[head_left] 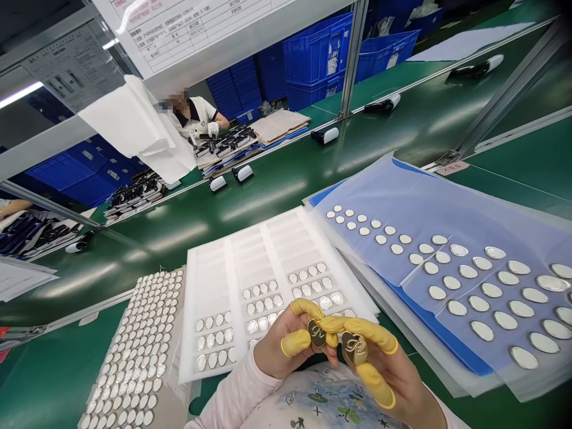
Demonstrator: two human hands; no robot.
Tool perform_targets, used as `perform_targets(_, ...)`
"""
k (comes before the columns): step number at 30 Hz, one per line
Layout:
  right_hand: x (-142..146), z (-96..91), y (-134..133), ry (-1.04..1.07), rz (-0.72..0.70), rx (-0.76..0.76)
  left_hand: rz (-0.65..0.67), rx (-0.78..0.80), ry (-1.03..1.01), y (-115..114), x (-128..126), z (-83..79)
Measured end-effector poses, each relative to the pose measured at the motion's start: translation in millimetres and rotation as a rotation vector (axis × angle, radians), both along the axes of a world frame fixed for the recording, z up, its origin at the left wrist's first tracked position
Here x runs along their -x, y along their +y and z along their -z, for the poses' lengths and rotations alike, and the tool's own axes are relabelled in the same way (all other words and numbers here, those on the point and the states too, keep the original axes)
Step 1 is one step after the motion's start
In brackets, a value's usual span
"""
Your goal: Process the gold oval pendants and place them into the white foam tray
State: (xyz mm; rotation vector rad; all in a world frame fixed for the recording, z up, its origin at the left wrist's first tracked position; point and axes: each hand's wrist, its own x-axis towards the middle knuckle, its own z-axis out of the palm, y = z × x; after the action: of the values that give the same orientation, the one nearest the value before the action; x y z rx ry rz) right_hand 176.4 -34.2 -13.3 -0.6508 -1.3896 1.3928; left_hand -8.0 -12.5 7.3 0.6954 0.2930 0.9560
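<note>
The left hand (282, 335) was nearly closed, pinching 1 shiny oval (317, 333) — the right hand (395, 366) pinched another gold oval (356, 347). Both were up in front of the shirt (308, 400), near the white tray (210, 268).

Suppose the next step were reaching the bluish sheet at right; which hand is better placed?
Likely the right hand: it is nearer that bluish sheet, while the left hand sits nearer the white tray. Each hand holds a golden oval piece, so neither is free.
</note>
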Motion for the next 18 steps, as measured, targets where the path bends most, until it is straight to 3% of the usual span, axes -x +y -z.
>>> perform_targets(4, 3, -7.3, 12, -0.300, 0.134, -0.483, -0.065, 0.009, 0.078, -1, 1, 0.7)
perform_targets(7, 4, -12.3, 19, -0.391, 0.205, -0.640, -0.072, 0.005, 0.114, -1, 2, 2.5)
perform_targets(10, 2, -9.5, 19, -0.362, 0.183, -0.566, -0.056, -0.024, 0.100, -1, 1, 4.9)
perform_targets(15, -5, -5.4, 13, -0.171, -0.019, -0.135, -0.018, -0.062, 0.059, -1, -1, 6.1)
perform_targets(18, -4, -3.3, 10, -0.096, -0.063, -0.014, -0.002, -0.058, 0.006, 0, -2, 5.9)
